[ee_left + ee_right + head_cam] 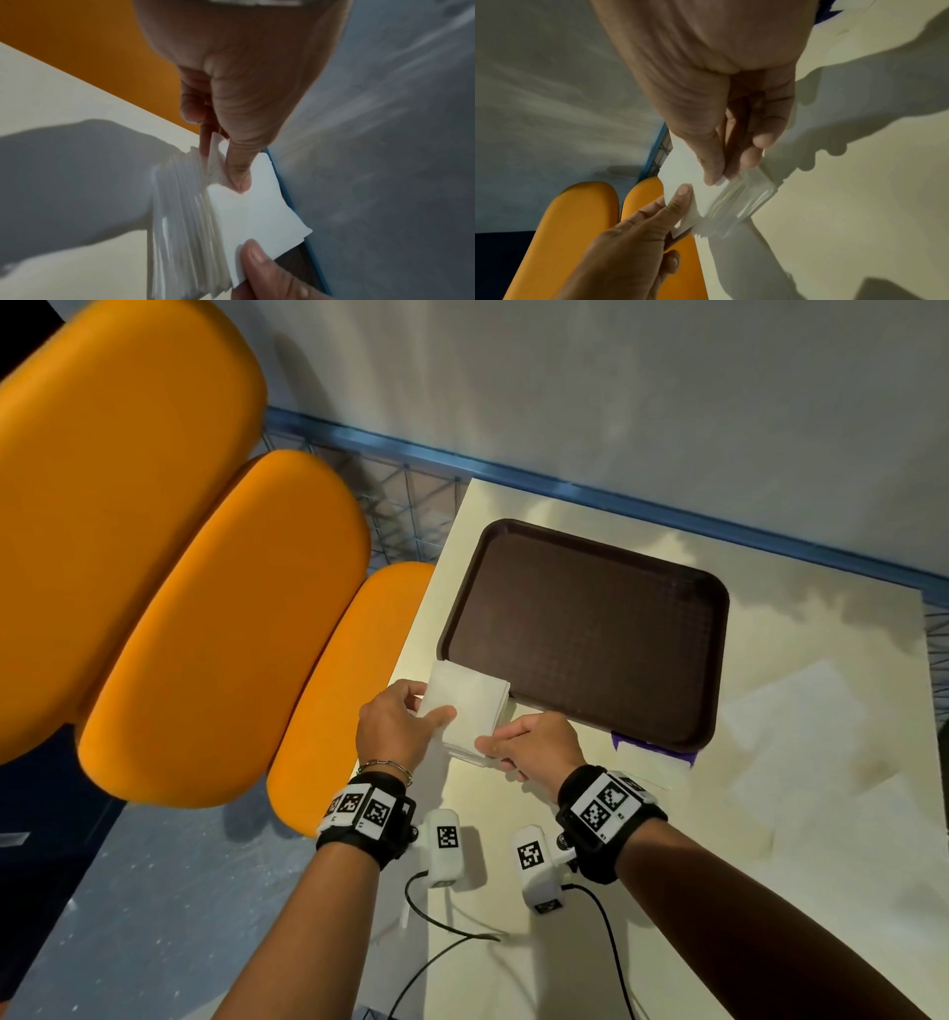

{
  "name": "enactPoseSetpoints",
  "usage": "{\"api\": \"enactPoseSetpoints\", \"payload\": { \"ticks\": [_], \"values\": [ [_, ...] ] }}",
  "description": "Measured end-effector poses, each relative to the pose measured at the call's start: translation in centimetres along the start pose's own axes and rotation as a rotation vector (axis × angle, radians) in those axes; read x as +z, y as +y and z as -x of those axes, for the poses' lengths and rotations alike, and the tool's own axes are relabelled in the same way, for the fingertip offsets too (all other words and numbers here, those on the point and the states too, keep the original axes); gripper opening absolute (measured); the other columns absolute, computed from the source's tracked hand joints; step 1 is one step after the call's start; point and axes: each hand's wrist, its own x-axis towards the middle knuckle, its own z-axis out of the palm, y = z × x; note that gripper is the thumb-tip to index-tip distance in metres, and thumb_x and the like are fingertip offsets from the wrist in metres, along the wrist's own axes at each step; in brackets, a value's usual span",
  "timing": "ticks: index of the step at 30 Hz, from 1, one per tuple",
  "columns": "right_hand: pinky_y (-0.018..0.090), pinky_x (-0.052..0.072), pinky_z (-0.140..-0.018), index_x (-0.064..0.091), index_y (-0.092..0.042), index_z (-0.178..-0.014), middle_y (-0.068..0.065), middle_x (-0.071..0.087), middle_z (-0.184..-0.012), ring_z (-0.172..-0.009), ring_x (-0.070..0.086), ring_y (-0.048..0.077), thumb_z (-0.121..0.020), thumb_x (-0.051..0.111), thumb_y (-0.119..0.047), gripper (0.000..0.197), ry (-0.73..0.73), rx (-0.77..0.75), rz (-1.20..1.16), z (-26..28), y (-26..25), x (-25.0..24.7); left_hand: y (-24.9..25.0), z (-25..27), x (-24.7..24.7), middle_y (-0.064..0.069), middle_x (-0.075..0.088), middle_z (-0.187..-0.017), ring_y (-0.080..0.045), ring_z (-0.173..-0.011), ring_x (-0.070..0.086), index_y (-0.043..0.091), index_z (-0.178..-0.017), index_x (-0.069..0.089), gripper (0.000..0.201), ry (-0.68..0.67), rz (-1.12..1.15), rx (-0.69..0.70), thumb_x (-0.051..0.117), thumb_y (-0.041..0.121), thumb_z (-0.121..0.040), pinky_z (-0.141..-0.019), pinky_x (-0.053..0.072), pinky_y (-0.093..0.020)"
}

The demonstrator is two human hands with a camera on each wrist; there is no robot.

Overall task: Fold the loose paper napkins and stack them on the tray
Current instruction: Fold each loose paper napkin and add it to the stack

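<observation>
- Napkin stack [470, 706] is held between both hands above the counter's [770, 814] left edge, just beside the brown tray's [590, 629] near-left corner.
- Left hand [393, 726] pinches the stack's left edge, thumb flat on top.
- Right hand [534, 742] pinches the near corner, fingers [750, 158] curled beneath.
</observation>
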Motion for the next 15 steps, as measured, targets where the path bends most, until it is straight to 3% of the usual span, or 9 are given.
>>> {"api": "enactPoseSetpoints", "payload": {
  "ticks": [3, 7, 13, 15],
  "values": [
    [0.036, 0.056, -0.063, 0.078, -0.018, -0.085, 0.003, 0.079, -0.072, -0.059, 0.064, 0.019, -0.065, 0.098, -0.039, 0.036, 0.023, 0.012, -0.010, -0.4, 0.2, 0.1, 0.3, 0.3, 0.1, 0.002, 0.070, -0.104, -0.018, -0.095, 0.066, 0.021, -0.121, 0.070, 0.054, 0.025, -0.031, -0.016, 0.090, 0.046, -0.077, -0.077, 0.057, -0.035],
    [0.038, 0.055, -0.063, 0.077, -0.019, -0.085, 0.004, 0.079, -0.072, -0.059, 0.063, 0.020, -0.065, 0.098, -0.036, 0.033, 0.037, 0.009, -0.030, -0.5, 0.1, 0.0, 0.5, 0.6, 0.1, 0.003, 0.071, -0.112, -0.018, -0.103, 0.066, 0.022, -0.128, 0.066, 0.064, 0.058, -0.104, -0.023, 0.090, 0.049, -0.075, -0.077, 0.054, -0.034],
    [0.025, 0.047, -0.051, 0.081, -0.018, -0.081, -0.001, 0.075, -0.070, -0.051, 0.058, 0.010, -0.076, 0.094, -0.022, 0.014, 0.068, -0.074, -0.061, 0.4, 0.1, -1.2, 1.2, 1.6, -0.5, -0.003, 0.066, -0.125, -0.023, -0.114, 0.063, 0.020, -0.133, 0.063, 0.067, 0.092, -0.127, -0.063, 0.089, 0.045, -0.077, -0.083, 0.052, -0.037],
    [0.027, 0.051, -0.058, 0.079, -0.018, -0.084, -0.002, 0.075, -0.070, -0.054, 0.062, 0.009, -0.075, 0.094, -0.023, 0.018, 0.069, -0.085, -0.065, 1.0, 0.6, -2.2, 1.4, 2.4, -0.8, -0.004, 0.062, -0.128, -0.025, -0.117, 0.060, 0.020, -0.133, 0.063, 0.065, 0.119, -0.133, -0.036, 0.086, 0.048, -0.079, -0.088, 0.053, -0.041]
  ]
}}
